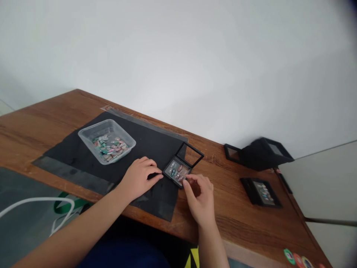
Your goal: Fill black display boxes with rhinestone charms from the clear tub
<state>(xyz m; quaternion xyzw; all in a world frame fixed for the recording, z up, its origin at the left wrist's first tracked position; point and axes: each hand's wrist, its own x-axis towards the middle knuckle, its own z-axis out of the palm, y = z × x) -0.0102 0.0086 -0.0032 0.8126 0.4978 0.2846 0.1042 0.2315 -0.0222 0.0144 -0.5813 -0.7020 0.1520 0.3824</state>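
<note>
A small black box (178,170) lies open on the black mat (150,145), its clear-windowed lid (190,153) tilted back. Several coloured nail pieces sit inside it. My left hand (139,176) rests on the mat with curled fingers pressed against the box's left corner. My right hand (198,199) is at the box's right front corner, thumb and fingers pinched together at its edge; what is between them is too small to make out. A clear plastic tub (106,140) with several more coloured pieces stands at the mat's left.
The mat lies on a wooden table (41,123) against a white wall. At the right stand a stack of black boxes (260,153) and one closed filled box (262,192). Round stickers (297,257) lie at the front right corner. A white cable (36,203) runs below the table.
</note>
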